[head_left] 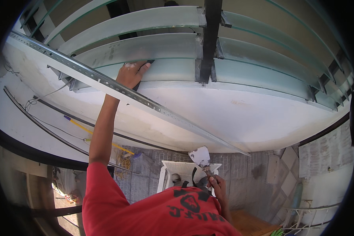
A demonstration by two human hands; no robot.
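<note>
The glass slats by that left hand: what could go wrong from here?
The left hand, with a dark object, is close against the glass slats; an edge might nick a bare finger.

A metal rail crosses that wrist and could scrape it.

The person's shoes appear to be on a white chair, which might tip during the reach.

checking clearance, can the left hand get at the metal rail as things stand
Probably yes: the left hand is close by, its wrist just behind the metal rail, nothing visible between; it would need to leave the glass slat.
</note>
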